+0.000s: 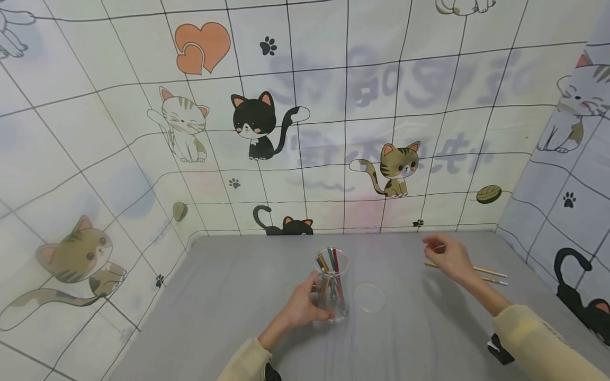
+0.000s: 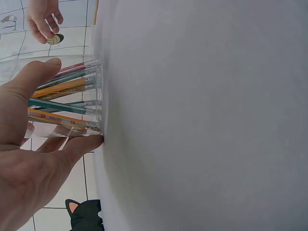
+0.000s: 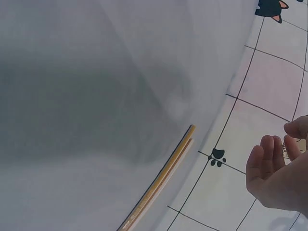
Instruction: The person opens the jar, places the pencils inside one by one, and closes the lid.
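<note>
A clear jar stands upright on the grey-covered table, with several coloured pencils inside it. My left hand grips its lower side, thumb and fingers around the wall; the left wrist view shows the pencils' lower ends at the jar's base. To the right, my right hand is raised over two pencils lying on the table, not touching them. In the right wrist view its fingers are loosely bent and nothing shows in them. These loose pencils lie side by side.
A clear round lid lies flat just right of the jar. A small black object lies near the right sleeve. Cloth walls printed with cats and grid lines enclose the table's back and sides.
</note>
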`<state>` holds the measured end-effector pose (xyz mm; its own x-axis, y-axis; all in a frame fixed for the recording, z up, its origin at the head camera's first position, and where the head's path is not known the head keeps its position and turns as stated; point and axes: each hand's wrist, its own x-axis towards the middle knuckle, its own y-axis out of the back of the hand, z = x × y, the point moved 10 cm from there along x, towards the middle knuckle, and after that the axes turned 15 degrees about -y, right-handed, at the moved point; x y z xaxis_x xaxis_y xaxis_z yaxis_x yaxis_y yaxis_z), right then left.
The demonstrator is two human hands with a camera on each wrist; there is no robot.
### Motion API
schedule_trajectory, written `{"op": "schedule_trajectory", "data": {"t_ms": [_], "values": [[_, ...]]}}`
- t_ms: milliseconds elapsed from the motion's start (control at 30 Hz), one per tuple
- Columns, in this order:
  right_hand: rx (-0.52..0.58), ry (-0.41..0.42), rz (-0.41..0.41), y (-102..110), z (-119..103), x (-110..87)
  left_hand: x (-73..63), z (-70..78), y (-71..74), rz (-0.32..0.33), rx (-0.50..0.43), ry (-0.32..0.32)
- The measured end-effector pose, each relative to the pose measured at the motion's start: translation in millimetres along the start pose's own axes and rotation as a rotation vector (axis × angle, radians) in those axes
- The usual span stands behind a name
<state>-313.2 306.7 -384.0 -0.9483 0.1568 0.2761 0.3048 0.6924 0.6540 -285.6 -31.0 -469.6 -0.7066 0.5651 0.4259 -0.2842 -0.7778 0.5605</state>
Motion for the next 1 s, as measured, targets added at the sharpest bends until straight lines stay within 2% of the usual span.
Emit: {"op": "schedule_trajectory", "data": {"t_ms": [500,1000], "values": [[-0.049,-0.048,0.01,-1,29,1.1,-0.9,-1.9,-0.3,0.005,-0.02,0.012],[-0.071,-0.118,-0.043,-8,58,10.6,-1.4,-1.4,0.2,0.009,-0.041,0.014]]}}
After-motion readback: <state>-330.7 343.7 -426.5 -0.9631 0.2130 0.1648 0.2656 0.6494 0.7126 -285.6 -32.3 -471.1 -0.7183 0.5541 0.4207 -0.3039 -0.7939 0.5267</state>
